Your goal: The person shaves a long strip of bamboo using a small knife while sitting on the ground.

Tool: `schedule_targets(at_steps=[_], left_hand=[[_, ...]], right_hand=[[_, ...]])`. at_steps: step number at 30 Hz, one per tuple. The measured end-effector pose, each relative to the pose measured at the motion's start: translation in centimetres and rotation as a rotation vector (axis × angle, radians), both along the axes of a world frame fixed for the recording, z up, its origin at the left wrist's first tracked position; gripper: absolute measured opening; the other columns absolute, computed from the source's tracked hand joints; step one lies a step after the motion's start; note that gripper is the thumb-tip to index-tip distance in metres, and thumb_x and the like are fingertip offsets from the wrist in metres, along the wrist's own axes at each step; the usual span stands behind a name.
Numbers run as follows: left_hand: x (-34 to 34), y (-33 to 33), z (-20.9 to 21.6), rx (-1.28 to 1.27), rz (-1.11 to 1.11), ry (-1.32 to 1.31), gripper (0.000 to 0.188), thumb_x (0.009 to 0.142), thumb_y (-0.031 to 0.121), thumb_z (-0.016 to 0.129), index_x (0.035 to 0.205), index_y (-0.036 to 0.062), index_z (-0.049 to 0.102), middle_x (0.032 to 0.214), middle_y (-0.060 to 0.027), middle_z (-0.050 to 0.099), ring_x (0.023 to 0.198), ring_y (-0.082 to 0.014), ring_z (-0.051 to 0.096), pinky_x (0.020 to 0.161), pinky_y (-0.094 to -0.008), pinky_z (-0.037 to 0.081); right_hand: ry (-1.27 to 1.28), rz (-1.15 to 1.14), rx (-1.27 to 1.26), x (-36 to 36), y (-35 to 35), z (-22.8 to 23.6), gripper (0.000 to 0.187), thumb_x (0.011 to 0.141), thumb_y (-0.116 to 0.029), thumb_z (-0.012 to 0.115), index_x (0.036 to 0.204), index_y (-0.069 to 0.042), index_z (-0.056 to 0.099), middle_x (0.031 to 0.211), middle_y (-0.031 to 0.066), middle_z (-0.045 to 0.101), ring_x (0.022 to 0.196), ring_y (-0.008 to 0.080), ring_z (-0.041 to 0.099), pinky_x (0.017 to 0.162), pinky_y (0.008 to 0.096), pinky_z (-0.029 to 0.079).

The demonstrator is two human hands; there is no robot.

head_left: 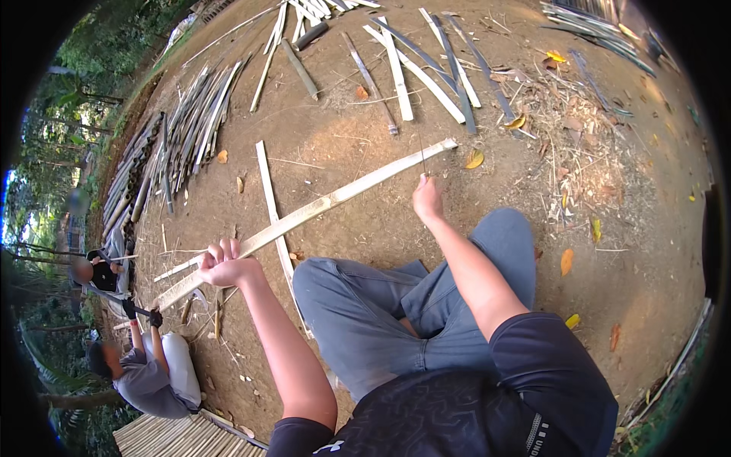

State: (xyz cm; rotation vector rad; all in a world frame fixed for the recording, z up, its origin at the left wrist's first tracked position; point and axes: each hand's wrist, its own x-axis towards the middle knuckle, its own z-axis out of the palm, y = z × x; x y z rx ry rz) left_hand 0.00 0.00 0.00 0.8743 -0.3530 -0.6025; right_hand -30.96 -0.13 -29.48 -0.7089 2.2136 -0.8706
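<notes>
A long pale split bamboo strip [358, 186] lies slantwise in front of my crossed legs, from lower left to upper right. My left hand [221, 264] is closed around its lower part. My right hand [428, 198] is closed near the far end, gripping a thin-bladed knife [422, 156]. The blade is seen nearly edge-on and stands upright across the strip, close to its tip; whether it cuts into the bamboo I cannot tell. The knife's handle is hidden in my fist. Another pale strip [266, 183] lies on the ground, passing beneath the held one.
Several bamboo strips [396, 72] lie ahead on the dirt. A pile of bamboo pieces [199, 114] is at the left, shavings [582, 129] at the right. Two people sit at the left; the nearer person [152, 373] wears dark gloves. A slatted bamboo mat [175, 436] lies lower left.
</notes>
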Motion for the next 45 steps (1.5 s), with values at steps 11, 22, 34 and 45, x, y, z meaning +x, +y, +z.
schedule_targets(at_steps=[11, 22, 34, 45], left_hand=[[-1.0, -0.2, 1.2, 0.036, 0.043, 0.036, 0.022, 0.091, 0.023, 0.030, 0.073, 0.0155, 0.020, 0.058, 0.0025, 0.023, 0.049, -0.0109, 0.016, 0.043, -0.0273, 0.014], [-2.3, -1.2, 1.0, -0.045, -0.052, 0.053, 0.025, 0.090, 0.025, 0.034, 0.071, 0.0148, 0.020, 0.056, 0.0033, 0.021, 0.048, -0.0103, 0.015, 0.043, -0.0275, 0.014], [-3.1, 0.6, 3.3, -0.385, -0.394, -0.101, 0.023, 0.086, 0.019, 0.034, 0.067, 0.0163, 0.022, 0.052, 0.0030, 0.024, 0.045, -0.0078, 0.016, 0.039, -0.0262, 0.015], [-3.3, 2.8, 4.7, -0.581, -0.917, -0.113, 0.023, 0.079, 0.020, 0.046, 0.066, 0.0142, 0.028, 0.052, 0.0021, 0.026, 0.047, -0.0089, 0.023, 0.047, -0.0266, 0.025]], right_hand=[[0.060, -0.094, -0.019, -2.4, -2.0, -2.6, 0.047, 0.103, -0.042, 0.032, 0.111, -0.001, 0.055, 0.104, 0.0279, 0.066, 0.099, 0.0470, 0.063, 0.086, 0.0562, 0.049], [-0.720, -0.603, 0.012, -5.8, -1.9, -5.2, 0.052, 0.103, -0.045, 0.033, 0.098, 0.000, 0.059, 0.063, 0.0127, 0.057, 0.037, 0.0239, 0.049, 0.032, 0.0379, 0.033], [-0.415, 0.552, -0.078, -3.9, 5.6, 18.0, 0.050, 0.100, -0.053, 0.039, 0.097, -0.007, 0.057, 0.063, -0.0021, 0.049, 0.042, 0.0086, 0.041, 0.036, 0.0270, 0.030], [0.007, 0.715, -0.381, 3.5, 9.8, 27.7, 0.042, 0.101, -0.036, 0.050, 0.089, 0.003, 0.062, 0.077, 0.0185, 0.066, 0.068, 0.0296, 0.065, 0.067, 0.0421, 0.049]])
